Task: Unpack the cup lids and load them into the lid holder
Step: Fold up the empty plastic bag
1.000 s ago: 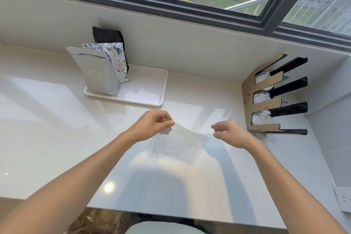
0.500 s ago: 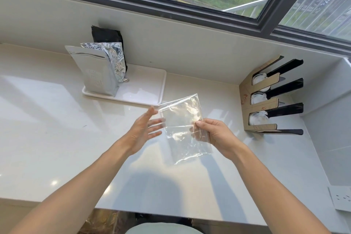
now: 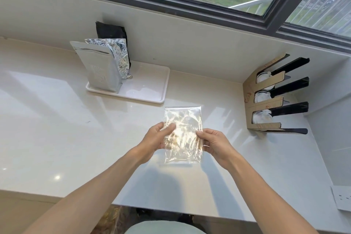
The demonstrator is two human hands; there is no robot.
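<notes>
Holding a clear plastic bag [image 3: 182, 135] above the countertop [image 3: 57, 129], left hand [image 3: 158, 138] and right hand [image 3: 212, 142] pinch its side edges; lid holder [image 3: 266, 100] stands at right.

Glare hides the bag's [image 3: 182, 135] contents; holder [image 3: 266, 99] walls half hide its lids [image 3: 263, 97]; socket [image 3: 342, 200] cut off.

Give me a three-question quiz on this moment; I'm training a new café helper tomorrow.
1. True or false: both hands hold the clear plastic bag.
2. Where does the lid holder stand? A) on the white tray B) in the counter's right corner C) on the windowsill
3. What stands on the white tray?

Key: 1. True: the left hand and the right hand grip its side edges. 2. B. 3. Foil pouches.
</notes>
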